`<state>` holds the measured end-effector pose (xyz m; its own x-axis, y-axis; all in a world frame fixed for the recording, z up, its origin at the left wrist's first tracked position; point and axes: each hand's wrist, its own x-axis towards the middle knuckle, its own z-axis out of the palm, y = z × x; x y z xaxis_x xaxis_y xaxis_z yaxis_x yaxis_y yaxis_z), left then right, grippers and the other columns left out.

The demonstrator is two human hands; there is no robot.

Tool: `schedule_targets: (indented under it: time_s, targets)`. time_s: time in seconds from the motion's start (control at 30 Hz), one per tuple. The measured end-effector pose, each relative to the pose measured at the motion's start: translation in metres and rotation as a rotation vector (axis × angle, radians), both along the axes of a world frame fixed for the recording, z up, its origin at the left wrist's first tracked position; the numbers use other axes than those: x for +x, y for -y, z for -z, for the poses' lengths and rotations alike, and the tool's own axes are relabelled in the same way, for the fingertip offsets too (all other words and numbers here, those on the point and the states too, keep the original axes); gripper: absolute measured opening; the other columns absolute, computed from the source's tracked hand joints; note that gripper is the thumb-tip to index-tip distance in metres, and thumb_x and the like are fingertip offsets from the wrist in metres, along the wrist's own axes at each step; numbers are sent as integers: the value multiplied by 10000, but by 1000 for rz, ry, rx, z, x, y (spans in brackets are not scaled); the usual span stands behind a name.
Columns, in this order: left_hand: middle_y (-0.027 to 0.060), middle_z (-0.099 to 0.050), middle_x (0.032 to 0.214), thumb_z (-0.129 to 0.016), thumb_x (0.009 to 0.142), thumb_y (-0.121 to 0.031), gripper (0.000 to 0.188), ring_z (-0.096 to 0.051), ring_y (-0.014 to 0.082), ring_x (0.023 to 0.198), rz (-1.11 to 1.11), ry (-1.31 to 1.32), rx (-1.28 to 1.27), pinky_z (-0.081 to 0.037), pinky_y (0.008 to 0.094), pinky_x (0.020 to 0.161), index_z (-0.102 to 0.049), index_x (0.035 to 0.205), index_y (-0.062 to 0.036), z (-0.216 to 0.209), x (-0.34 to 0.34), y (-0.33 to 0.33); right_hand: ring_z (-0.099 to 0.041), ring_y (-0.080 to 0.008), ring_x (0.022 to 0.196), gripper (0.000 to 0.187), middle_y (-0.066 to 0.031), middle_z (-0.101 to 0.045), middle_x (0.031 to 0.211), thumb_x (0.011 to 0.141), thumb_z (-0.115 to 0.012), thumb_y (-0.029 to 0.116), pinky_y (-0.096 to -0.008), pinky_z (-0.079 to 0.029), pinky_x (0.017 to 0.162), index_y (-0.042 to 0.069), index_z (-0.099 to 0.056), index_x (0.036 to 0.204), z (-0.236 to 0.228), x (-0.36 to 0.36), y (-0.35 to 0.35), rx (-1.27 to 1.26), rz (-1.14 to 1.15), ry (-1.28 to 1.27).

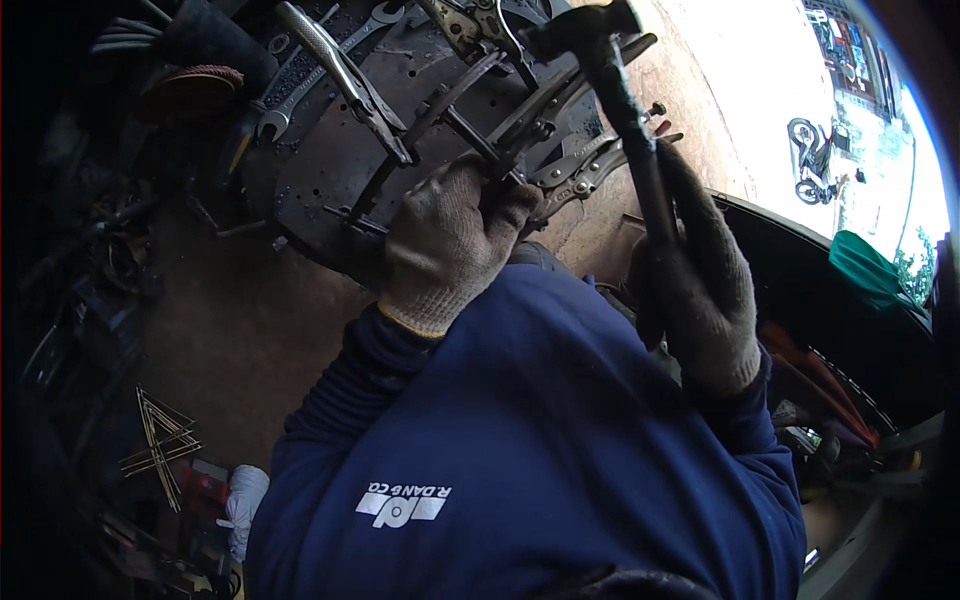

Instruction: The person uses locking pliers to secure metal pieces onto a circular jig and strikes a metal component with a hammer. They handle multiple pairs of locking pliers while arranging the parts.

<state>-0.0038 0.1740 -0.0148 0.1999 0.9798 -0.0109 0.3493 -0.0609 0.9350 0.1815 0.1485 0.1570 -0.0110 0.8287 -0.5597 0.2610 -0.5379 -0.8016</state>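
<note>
My left hand (447, 237), in a grey knitted glove, is closed at the near end of a dark metal bar frame (468, 130); the glove hides the exact grip. In my gloved right hand (708, 285) a hammer (627, 105) is held upright by its handle, its head raised above the right edge of the dark metal worktable (318, 190). Locking pliers (585, 168) lie between the two hands, their jaws near my left thumb. Another pair of locking pliers (345, 78) reaches the frame's left side.
Combination wrenches (297, 107) lie at the table's far left, beside a dark container (215, 40). Thin brass-coloured rods (160, 445) and a white cloth bundle (244, 508) are on the floor at lower left. A motorcycle (815, 160) stands outside at far right, beyond a green cloth (865, 268).
</note>
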Motion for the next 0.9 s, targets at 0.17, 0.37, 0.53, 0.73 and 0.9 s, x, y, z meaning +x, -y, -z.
schedule_targets:
  time_s: [0.17, 0.37, 0.53, 0.73, 0.9]
  targets:
    - [132, -710, 898, -713, 963, -405, 401, -708, 273, 776, 74, 134, -22, -569, 401, 689, -658, 1035, -14, 11, -10, 1, -596, -94, 654, 608, -56, -631, 866, 970, -590, 54, -248, -491, 580, -18, -372, 1533, 32, 36, 21, 272, -60, 263]
    - [187, -683, 1163, -516, 1094, -226, 378, -667, 243, 1094, -100, 664, -168, -543, 330, 971, -591, 1326, 64, 29, -24, 21, -649, -114, 710, 390, -53, -682, 850, 963, -596, 103, -287, -521, 628, -55, -593, 1320, 50, 84, 48, 435, -342, 454]
    - [168, -693, 1168, -513, 1073, -454, 582, -644, 231, 1106, -128, 62, -216, -495, 337, 1008, -611, 1331, 59, 17, -9, -1, -678, -292, 702, 480, -129, -686, 854, 857, -763, 218, -400, -528, 626, 69, -647, 1298, 63, 91, 54, 676, -715, 732]
    - [108, -710, 1059, -591, 970, -642, 716, -640, 201, 956, -289, 265, -457, -502, 360, 883, -686, 1253, 8, -15, 7, -10, -644, -260, 677, 438, -48, -614, 799, 914, -727, 311, -413, -498, 567, 190, -619, 1321, 76, 84, 50, 704, -814, 876]
    - [159, -697, 1121, -535, 969, -695, 793, -688, 239, 1018, -310, 157, -613, -571, 364, 848, -634, 1300, 19, -16, 7, -15, -657, -272, 676, 403, -55, -619, 805, 926, -710, 305, -406, -514, 568, 210, -619, 1307, 82, 81, 50, 652, -780, 945]
